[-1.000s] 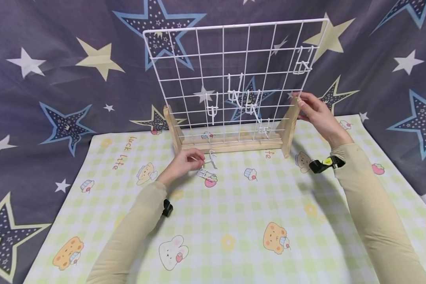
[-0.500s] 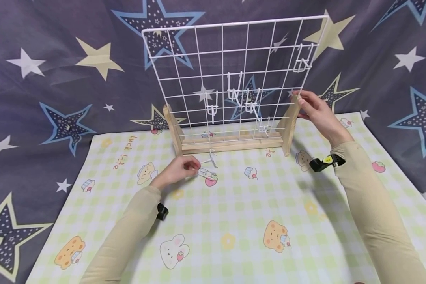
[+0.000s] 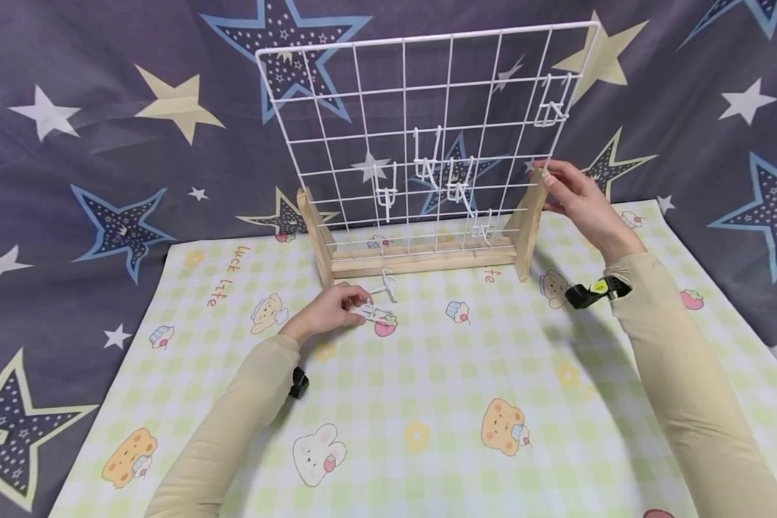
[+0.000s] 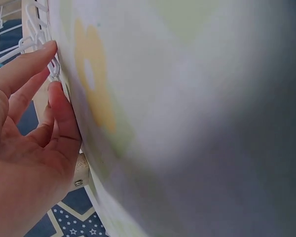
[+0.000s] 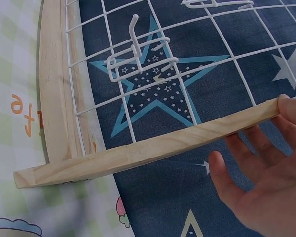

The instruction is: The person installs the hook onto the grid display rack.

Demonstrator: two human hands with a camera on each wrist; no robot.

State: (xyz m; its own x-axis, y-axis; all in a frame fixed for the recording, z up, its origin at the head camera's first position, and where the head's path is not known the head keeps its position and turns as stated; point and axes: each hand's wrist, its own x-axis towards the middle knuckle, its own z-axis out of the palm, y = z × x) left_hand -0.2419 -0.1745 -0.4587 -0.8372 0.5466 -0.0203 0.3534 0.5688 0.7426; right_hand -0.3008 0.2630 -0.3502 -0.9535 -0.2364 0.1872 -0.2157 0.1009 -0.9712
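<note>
A white wire grid panel (image 3: 427, 86) stands in a wooden base, leaning back, with several white wire hooks (image 3: 386, 196) hung on it. My right hand (image 3: 579, 205) holds the top of the right wooden upright (image 3: 526, 223); in the right wrist view the thumb lies on its end and fingers pass beneath. My left hand (image 3: 330, 311) is low over the table, thumb and forefinger at either side of a loose white wire hook (image 3: 377, 312), seen between the fingertips in the left wrist view. Another loose hook (image 3: 388, 288) lies just behind it, before the base.
A green-and-white checked cloth (image 3: 427, 374) with cartoon prints covers the table. Behind it hangs a dark star-patterned curtain (image 3: 233, 165). The left wooden upright (image 3: 315, 237) stands close behind my left hand. A small reddish edge (image 3: 659, 513) shows at the bottom right.
My left hand drew back from the rear loose hook, then came forward again with its fingers around the front one. My right hand keeps its place on the upright.
</note>
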